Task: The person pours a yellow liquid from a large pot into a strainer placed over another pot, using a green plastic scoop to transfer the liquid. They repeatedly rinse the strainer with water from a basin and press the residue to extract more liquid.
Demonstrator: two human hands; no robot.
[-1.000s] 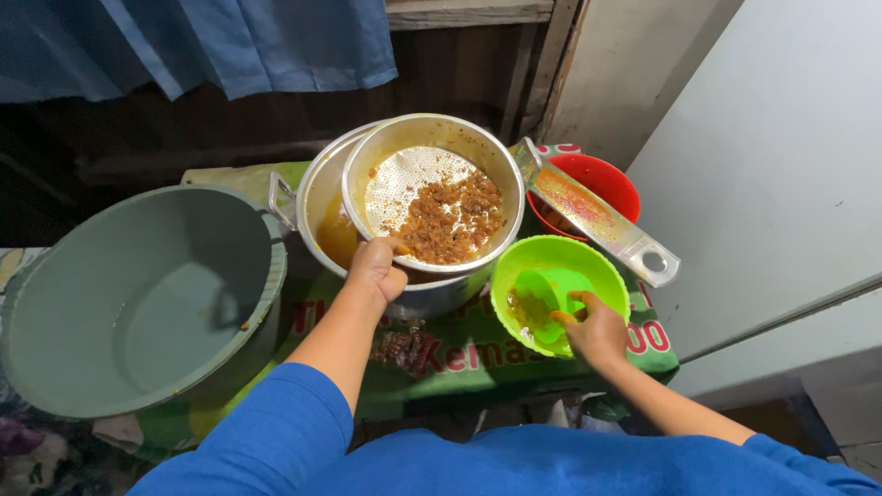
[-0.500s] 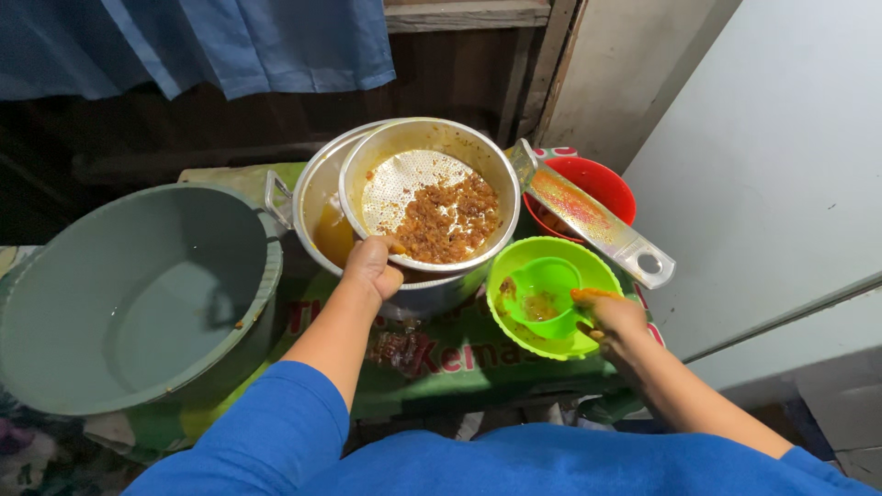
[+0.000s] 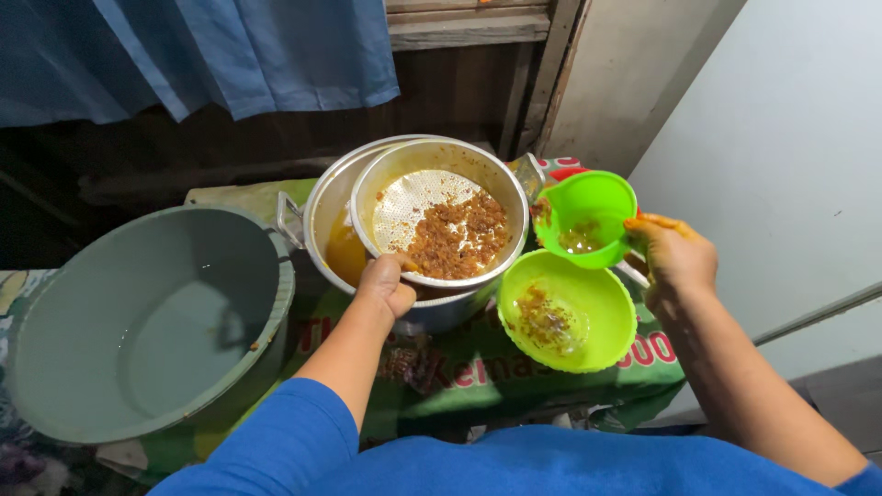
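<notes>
Nearest to the camera are the blue sleeves (image 3: 276,450) of the person. The left hand (image 3: 388,285) reaches forward and pinches the near rim of the metal strainer (image 3: 441,213), with the thumb on the inner side and the other fingers curled under the edge. The right hand (image 3: 675,257) is closed around the handle of a small green scoop (image 3: 585,219) and holds it tilted in the air, with its open side turned to the camera. Some yellowish liquid and brown bits are inside the scoop.

Just below the scoop, a green bowl (image 3: 568,310) stands on the printed cloth (image 3: 459,367). It has brown crumbs and a little liquid on its bottom. At the left, a big grey-green basin (image 3: 147,321) stands with some water in it.

Farther away, the strainer sits inside a metal pot (image 3: 326,220), leaning to the right side, and orange liquid shows in the pot beside it. Brown fried crumbs (image 3: 455,239) lie in the strainer, mostly on the near and right part. Behind the scoop a red edge is visible; what it is I cannot tell. At the back hangs a blue curtain (image 3: 230,55).
</notes>
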